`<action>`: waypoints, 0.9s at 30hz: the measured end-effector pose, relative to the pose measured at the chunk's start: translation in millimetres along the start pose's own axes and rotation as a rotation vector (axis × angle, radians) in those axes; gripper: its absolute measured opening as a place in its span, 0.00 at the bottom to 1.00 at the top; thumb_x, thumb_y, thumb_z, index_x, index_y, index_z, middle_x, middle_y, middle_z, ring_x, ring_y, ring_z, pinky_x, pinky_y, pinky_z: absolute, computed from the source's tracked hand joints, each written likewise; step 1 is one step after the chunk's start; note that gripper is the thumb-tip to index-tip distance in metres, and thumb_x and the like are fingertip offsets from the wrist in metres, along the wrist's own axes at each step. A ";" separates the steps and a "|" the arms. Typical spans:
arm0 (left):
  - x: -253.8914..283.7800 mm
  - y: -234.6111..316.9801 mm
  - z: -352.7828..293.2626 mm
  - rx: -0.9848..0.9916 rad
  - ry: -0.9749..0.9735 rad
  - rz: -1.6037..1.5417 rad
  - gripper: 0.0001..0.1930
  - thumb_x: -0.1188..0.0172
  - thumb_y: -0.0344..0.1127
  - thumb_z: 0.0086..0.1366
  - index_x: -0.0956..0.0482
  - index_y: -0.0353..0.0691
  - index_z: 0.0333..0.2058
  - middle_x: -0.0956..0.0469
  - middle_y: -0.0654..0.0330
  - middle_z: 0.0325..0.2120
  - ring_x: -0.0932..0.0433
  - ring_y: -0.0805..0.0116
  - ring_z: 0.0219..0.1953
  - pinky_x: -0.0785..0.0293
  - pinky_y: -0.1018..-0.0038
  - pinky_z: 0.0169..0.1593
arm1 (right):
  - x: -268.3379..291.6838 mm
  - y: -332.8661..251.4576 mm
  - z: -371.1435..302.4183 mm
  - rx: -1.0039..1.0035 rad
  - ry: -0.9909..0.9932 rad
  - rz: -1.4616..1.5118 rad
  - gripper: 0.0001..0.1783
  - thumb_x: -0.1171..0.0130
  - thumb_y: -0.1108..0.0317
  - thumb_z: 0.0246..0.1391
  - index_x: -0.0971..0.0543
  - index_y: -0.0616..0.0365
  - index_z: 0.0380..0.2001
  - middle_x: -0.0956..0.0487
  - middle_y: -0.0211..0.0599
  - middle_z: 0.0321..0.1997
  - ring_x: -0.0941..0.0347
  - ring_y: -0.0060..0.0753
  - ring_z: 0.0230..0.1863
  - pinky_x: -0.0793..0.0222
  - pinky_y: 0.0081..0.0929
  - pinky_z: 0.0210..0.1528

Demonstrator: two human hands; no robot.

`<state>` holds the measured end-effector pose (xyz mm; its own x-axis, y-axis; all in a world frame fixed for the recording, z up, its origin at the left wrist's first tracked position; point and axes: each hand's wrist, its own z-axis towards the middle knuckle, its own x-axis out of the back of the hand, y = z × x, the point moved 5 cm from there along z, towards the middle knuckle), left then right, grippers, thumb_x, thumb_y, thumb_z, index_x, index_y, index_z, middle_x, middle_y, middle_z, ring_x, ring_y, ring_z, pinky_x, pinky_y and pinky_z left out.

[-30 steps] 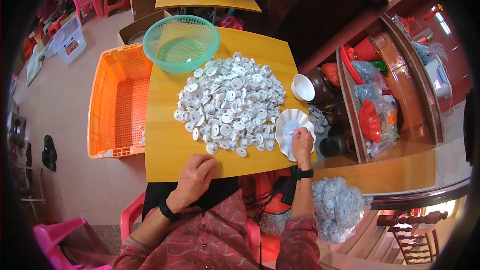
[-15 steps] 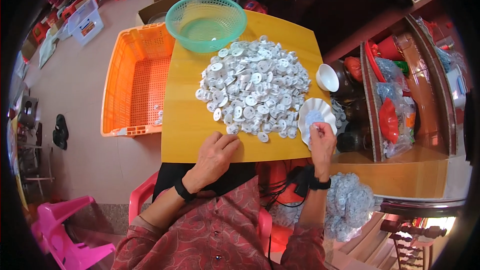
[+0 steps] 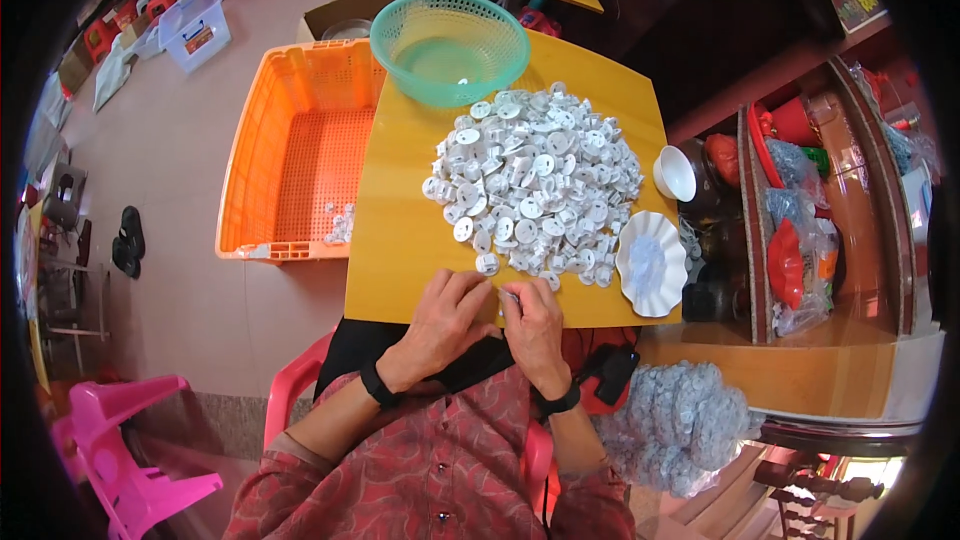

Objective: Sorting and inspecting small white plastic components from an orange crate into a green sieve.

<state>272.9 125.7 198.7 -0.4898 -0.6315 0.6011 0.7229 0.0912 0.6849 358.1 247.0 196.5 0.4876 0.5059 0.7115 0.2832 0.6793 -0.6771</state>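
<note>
At the table's near edge, my left hand and my right hand are close together with fingertips almost meeting. Both have their fingers curled into a pinch. Whatever lies between them is small and mostly hidden. Just beyond them spreads a heap of small white round plastic parts, many with slots or holes. To the right of the heap stands a white dish with a wavy rim, holding tiny pale bluish pieces.
A green mesh basket sits at the far left of the yellow table. Beside the table is an orange crate with a few white parts inside. A white bowl stands at the right edge, near shelves. Bagged grey-white parts lie lower right.
My right hand has left the wavy dish and come left to meet my left hand at the table's front edge. The whole view has shifted slightly.
</note>
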 end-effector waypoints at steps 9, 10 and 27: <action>-6.3 -4.9 1.7 0.014 0.014 0.021 0.30 0.27 0.34 0.45 0.25 0.36 0.49 0.27 0.52 0.46 0.29 0.51 0.44 0.29 0.62 0.47 | 9.8 0.6 -1.4 0.074 -0.001 -0.096 0.11 0.44 0.77 0.54 0.20 0.61 0.41 0.24 0.43 0.37 0.25 0.48 0.39 0.29 0.39 0.40; -6.2 -4.4 1.3 0.016 0.013 0.020 0.30 0.27 0.34 0.45 0.25 0.36 0.49 0.27 0.52 0.46 0.29 0.51 0.44 0.29 0.62 0.47 | 11.4 2.0 -2.3 0.073 0.010 -0.110 0.11 0.44 0.77 0.53 0.20 0.61 0.40 0.24 0.43 0.37 0.25 0.48 0.39 0.29 0.39 0.40; -35.9 12.6 6.8 -0.142 -0.019 0.192 0.15 0.37 0.31 0.50 0.20 0.42 0.40 0.27 0.62 0.38 0.30 0.60 0.40 0.36 0.65 0.40 | 41.7 28.6 -9.3 0.065 0.109 -0.199 0.09 0.42 0.77 0.52 0.19 0.61 0.38 0.22 0.41 0.37 0.25 0.47 0.40 0.29 0.38 0.43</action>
<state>296.2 154.8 188.6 -0.3446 -0.5986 0.7231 0.8644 0.0982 0.4931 394.2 282.5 205.1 0.5146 0.3010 0.8028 0.3306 0.7943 -0.5097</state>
